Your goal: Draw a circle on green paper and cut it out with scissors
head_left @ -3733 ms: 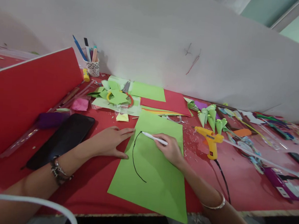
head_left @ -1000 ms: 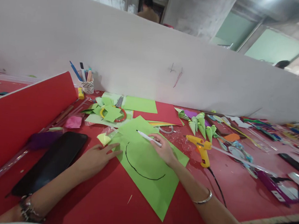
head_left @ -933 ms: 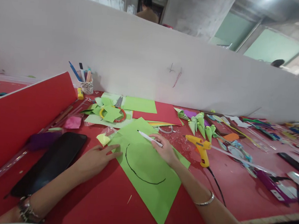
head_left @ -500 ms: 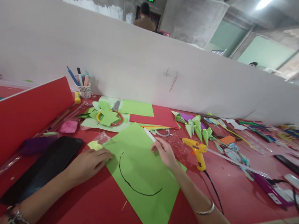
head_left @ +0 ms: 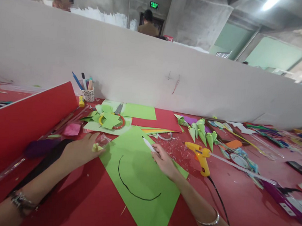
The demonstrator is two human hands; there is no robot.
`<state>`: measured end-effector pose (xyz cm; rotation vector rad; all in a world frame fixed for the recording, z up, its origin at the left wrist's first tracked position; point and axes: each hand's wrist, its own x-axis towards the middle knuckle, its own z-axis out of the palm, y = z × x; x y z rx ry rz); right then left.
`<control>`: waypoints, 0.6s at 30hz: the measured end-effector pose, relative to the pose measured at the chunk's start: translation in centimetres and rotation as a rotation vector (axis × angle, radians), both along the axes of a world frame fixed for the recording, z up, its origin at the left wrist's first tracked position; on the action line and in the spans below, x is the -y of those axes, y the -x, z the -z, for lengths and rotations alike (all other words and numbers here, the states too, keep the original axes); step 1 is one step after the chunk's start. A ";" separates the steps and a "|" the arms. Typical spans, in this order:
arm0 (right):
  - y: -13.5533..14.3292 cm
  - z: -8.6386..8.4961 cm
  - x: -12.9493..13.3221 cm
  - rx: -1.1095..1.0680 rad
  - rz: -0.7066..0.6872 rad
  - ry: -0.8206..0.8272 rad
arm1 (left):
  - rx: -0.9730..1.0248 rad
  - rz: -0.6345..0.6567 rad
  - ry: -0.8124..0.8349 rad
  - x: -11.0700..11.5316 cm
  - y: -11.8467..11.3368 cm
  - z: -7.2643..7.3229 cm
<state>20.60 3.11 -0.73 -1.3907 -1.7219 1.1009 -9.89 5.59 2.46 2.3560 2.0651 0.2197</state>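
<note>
A green sheet of paper (head_left: 146, 174) lies at an angle on the red table, with a curved black line drawn on its lower half. My right hand (head_left: 164, 159) is closed round a white marker (head_left: 149, 144), its dark tip over the upper part of the sheet. At the sheet's left corner, my left hand (head_left: 82, 149) has its fingers bent around a small pale yellow-green piece (head_left: 97, 147) beside clear plastic. Whether it grips that piece is hard to tell. A black phone-like object (head_left: 41, 165) lies partly under my left forearm.
Scissors (head_left: 119, 109) and green scraps lie behind the sheet. To the right are a yellow glue gun (head_left: 201, 154) with a cord and green paper cones (head_left: 201, 132). A red board (head_left: 31, 128) stands at left, near a pen cup (head_left: 88, 95). People are beyond the partition (head_left: 143, 71).
My left hand has moved left and up, over to the yellow-green piece. The marker has shifted slightly, and its tip now lies inside the sheet's upper edge.
</note>
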 end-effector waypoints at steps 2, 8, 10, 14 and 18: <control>0.0 0.0 0.1 0.036 -0.016 0.024 | -0.062 0.025 0.079 -0.6 0.1 -0.2; 0.0 0.3 0.2 0.077 -0.041 0.030 | -0.154 0.001 0.003 -1.4 0.3 -1.2; -0.1 0.4 0.2 0.079 -0.047 0.021 | -0.109 0.011 -0.033 -2.1 0.8 -1.2; -0.2 0.2 0.3 0.088 -0.062 0.011 | 0.184 0.074 0.015 -4.2 1.9 -0.8; -0.1 0.0 0.4 0.105 -0.070 -0.010 | 0.087 -0.056 -0.246 -4.5 1.3 -0.5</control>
